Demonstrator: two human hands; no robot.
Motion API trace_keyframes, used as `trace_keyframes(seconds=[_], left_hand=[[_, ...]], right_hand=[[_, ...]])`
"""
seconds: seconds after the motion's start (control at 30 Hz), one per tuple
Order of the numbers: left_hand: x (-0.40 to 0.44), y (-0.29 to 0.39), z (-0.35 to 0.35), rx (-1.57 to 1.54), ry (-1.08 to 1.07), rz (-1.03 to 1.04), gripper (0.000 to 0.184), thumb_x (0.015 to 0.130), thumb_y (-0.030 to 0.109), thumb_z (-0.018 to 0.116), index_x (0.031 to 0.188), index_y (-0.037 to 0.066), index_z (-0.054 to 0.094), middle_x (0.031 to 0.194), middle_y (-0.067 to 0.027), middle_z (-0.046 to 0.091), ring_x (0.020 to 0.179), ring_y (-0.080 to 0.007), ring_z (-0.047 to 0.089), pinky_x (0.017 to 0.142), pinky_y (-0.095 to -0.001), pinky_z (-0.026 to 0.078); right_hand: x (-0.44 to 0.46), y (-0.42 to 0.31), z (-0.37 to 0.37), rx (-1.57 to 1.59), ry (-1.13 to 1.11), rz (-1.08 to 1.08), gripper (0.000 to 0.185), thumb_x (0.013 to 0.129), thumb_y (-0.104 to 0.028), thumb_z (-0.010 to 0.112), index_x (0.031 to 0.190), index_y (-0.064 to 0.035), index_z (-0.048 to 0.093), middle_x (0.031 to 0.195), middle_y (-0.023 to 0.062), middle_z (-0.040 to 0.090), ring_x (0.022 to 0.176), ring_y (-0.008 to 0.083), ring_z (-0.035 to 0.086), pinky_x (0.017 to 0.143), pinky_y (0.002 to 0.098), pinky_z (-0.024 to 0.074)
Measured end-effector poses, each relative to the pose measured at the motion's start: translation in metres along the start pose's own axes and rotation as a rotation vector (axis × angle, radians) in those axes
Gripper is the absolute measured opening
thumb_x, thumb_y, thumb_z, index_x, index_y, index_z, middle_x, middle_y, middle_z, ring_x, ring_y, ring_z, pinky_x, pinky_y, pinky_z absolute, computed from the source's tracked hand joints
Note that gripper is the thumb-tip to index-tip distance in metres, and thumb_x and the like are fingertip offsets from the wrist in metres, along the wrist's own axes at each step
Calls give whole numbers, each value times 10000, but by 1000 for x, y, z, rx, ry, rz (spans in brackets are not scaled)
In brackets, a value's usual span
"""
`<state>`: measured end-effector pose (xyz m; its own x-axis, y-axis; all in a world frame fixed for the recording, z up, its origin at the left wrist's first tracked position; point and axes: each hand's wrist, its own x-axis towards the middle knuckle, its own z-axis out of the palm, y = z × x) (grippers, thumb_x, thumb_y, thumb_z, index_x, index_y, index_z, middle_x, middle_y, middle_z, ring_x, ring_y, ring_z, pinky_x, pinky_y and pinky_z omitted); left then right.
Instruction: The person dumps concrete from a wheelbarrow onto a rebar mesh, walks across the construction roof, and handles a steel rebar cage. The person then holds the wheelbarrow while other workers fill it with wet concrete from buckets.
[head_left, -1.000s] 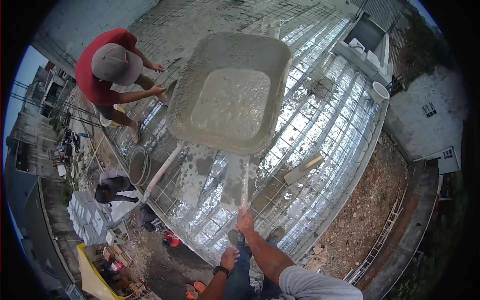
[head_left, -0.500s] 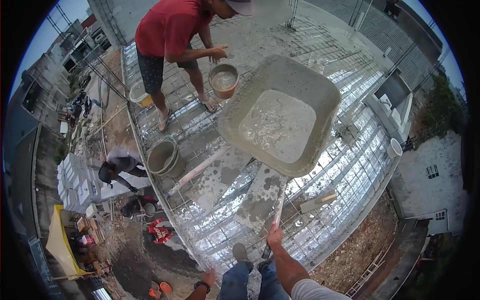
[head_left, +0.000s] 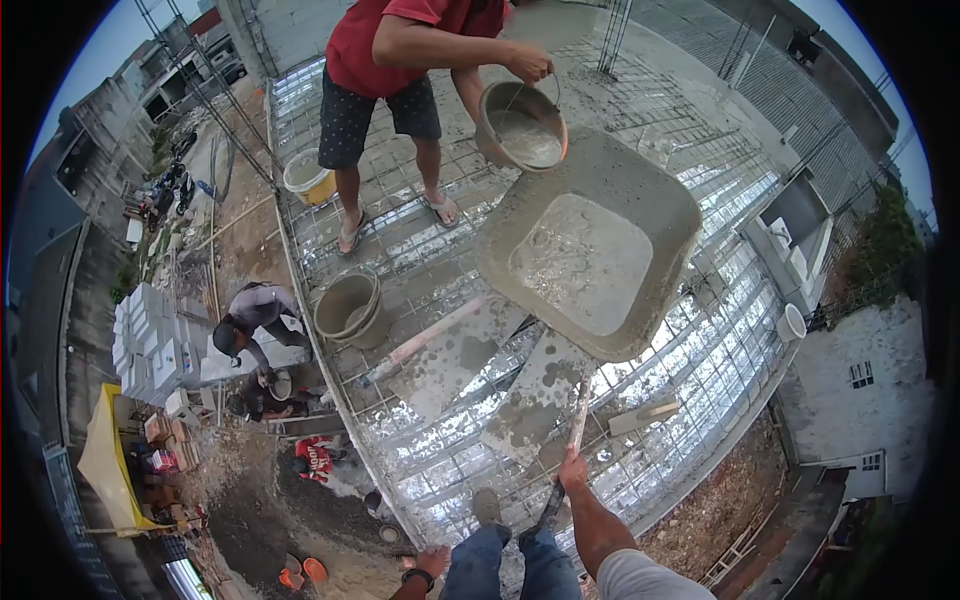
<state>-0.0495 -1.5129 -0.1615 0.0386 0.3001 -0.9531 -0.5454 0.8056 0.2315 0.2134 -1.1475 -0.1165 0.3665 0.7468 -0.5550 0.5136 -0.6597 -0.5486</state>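
Observation:
My right hand is closed around the wheelbarrow handle, below the tray. The grey wheelbarrow stands in front of me with wet concrete in it. At its far left rim, a co-worker in a red shirt grips a bucket by its wire handle and body. That bucket is tilted towards me and has wet mix inside. Low beside my left leg, my left hand is open and holds nothing, with a dark band on the wrist.
Mesh rebar covers the deck, with splattered boards underfoot. Buckets and a yellow pail stand near the left edge, which drops to ground where people work. A wooden float lies right.
The co-worker has brought the bucket right and up to the wheelbarrow's rim, with both hands on it. The view has shifted slightly. My right hand still grips the handle.

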Motion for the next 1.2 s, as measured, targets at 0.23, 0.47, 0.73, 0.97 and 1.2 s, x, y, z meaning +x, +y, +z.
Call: trace_keyframes(seconds=[0.23, 0.47, 0.73, 0.97, 1.2], left_hand=[[-44, 66, 48, 552, 208, 199, 488, 852, 548, 602, 867, 65, 670, 788, -43, 686, 697, -157, 661, 682, -312, 513], [-80, 136, 44, 839, 361, 259, 570, 849, 578, 552, 1045, 57, 676, 1085, -192, 657, 1063, -316, 607, 924, -391, 457], [-86, 148, 55, 623, 318, 312, 522, 826, 522, 636, 1012, 34, 658, 878, -127, 695, 822, -200, 670, 777, -338, 506], [-96, 143, 66, 537, 237, 312, 460, 824, 477, 661, 939, 31, 642, 765, -66, 664, 630, -157, 647, 549, -313, 494], [-108, 159, 59, 487, 172, 297, 342, 862, 389, 654, 810, 54, 609, 669, -18, 592, 551, -137, 566, 492, -293, 454]], right_hand=[[-19, -14, -29, -180, -150, -98, 580, 840, -459, 587, 1045, 82, 628, 931, 288, 652, 924, 408, 644, 789, 445, 489], [-17, 99, -16, -437, -207, -121, 687, 863, -551, 542, 1102, 91, 601, 1096, 252, 630, 978, 358, 628, 841, 416, 483], [-62, 98, -67, -472, -533, -263, 480, 864, -416, 619, 1090, 8, 613, 952, 184, 663, 886, 316, 649, 792, 402, 506], [-77, 47, -106, -162, -371, -8, 477, 827, -332, 672, 1197, -54, 560, 987, 195, 661, 871, 324, 659, 724, 414, 539], [-75, 75, -124, -135, -223, 21, 439, 882, -398, 629, 1003, 23, 626, 836, 118, 667, 659, 215, 655, 538, 350, 520]])
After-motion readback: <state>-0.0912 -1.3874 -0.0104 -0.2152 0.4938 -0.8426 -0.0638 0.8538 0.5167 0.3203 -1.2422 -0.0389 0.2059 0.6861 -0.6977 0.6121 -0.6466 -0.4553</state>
